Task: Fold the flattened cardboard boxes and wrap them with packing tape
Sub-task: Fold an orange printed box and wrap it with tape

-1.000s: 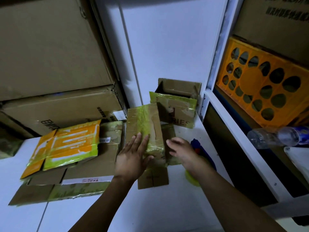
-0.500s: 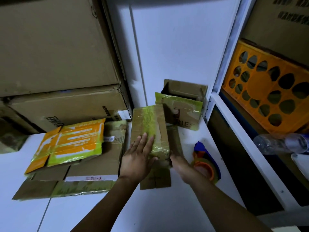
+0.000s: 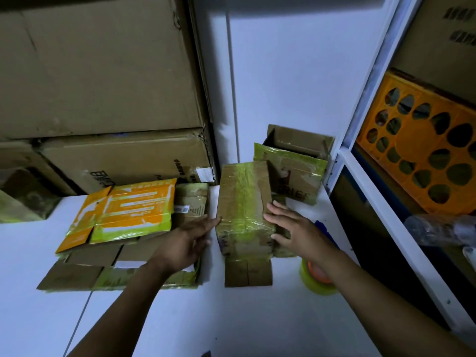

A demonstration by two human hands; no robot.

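A small cardboard box wrapped in yellow-green tape (image 3: 244, 199) stands on the white table (image 3: 180, 318), its near flaps lying open toward me. My left hand (image 3: 185, 243) touches the box's left side with straight fingers. My right hand (image 3: 296, 228) presses flat against its right side. A roll of yellowish packing tape (image 3: 318, 280) lies under my right forearm, partly hidden. Flattened boxes (image 3: 85, 269) lie at the left, with an orange taped one (image 3: 123, 210) on top.
Another taped box with an open top (image 3: 291, 171) stands behind, against the white wall. Large cardboard cartons (image 3: 103, 99) are stacked at the back left. A white shelf frame (image 3: 381, 202) at the right holds an orange crate (image 3: 422, 150) and a plastic bottle (image 3: 438, 228).
My left hand slid off the box top to its left side. My right hand rose from the box's lower right corner to press its right side. The camera shifted closer.
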